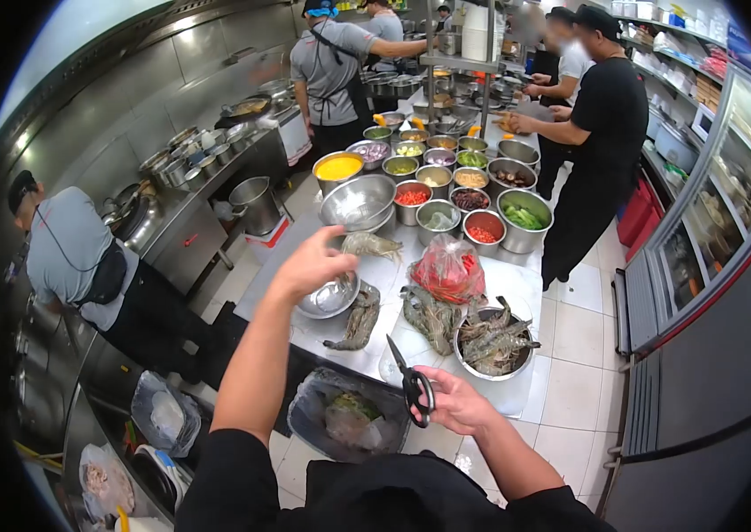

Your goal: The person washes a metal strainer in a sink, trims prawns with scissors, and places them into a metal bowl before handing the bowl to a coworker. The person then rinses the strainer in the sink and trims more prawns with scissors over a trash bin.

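Observation:
My left hand (318, 263) is over the table's near left part, its fingers pinched at a grey shrimp (374, 246) that hangs beside a steel colander (358, 202). A metal bowl (329, 295) lies below that hand. My right hand (453, 403) holds black-handled scissors (416, 387), blades pointing up and left. Beyond the scissors, more shrimp (430, 319) lie on a white board, and others (359, 317) lie beside the bowl. A steel bowl (517, 371) at the right is filled with large shrimp (495, 344).
Several steel pots of chopped ingredients (484, 234) stand at the table's far side, behind a plastic bag of red pieces (448, 270). A lined bin (305, 412) is below the near edge. Co-workers stand left (83, 248), ahead (327, 71) and right (606, 115).

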The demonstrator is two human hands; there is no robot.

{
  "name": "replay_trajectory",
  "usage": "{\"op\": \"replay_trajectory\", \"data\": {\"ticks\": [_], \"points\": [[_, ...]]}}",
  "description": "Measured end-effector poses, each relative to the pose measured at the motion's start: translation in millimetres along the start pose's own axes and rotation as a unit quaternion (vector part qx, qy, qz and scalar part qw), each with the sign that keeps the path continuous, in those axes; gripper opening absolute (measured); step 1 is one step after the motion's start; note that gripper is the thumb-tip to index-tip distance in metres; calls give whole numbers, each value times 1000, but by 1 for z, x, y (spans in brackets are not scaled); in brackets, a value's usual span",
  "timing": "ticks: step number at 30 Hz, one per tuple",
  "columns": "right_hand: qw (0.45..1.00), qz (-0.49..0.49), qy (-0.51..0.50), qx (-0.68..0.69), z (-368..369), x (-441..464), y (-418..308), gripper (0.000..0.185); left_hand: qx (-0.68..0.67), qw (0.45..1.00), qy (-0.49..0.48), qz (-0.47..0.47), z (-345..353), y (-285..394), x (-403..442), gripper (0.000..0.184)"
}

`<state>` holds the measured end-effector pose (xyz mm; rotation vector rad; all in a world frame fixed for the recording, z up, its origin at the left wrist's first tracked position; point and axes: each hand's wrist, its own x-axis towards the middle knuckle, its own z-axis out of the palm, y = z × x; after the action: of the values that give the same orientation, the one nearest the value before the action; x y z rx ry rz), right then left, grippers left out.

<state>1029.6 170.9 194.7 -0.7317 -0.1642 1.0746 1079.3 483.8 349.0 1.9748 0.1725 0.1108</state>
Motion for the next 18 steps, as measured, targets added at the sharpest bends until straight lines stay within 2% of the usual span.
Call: {"op": "replay_trajectory", "data": {"ticks": [2,4,7,10,13,16,17,18], "points": [[1000,6,-1,-4,13,-24,-6,66,97,994,-49,-13,39,-22,14,45],[1000,-3,6,-3,15,-37,-14,68,104,987,-114,-52,75,-64,36,49],[998,-55,10,30,13,-55,-17,67,-1,991,-91,-99,97,-105,36,47],[994,-84,45,56,13,-69,-20,75,-131,991,-38,-1,74,-100,6,48],[990,-82,36,111,13,-75,-10,76,-8,999,-13,-41,54,-75,-29,46],[990,-33,27,133,26,-69,14,72,61,991,-97,-72,41,-97,-39,46],[991,-1,23,133,31,-63,22,71,56,992,-68,-91,33,-101,-51,40],[990,34,20,135,36,-55,30,70,-16,995,-40,-90,23,-98,-68,39]]}}
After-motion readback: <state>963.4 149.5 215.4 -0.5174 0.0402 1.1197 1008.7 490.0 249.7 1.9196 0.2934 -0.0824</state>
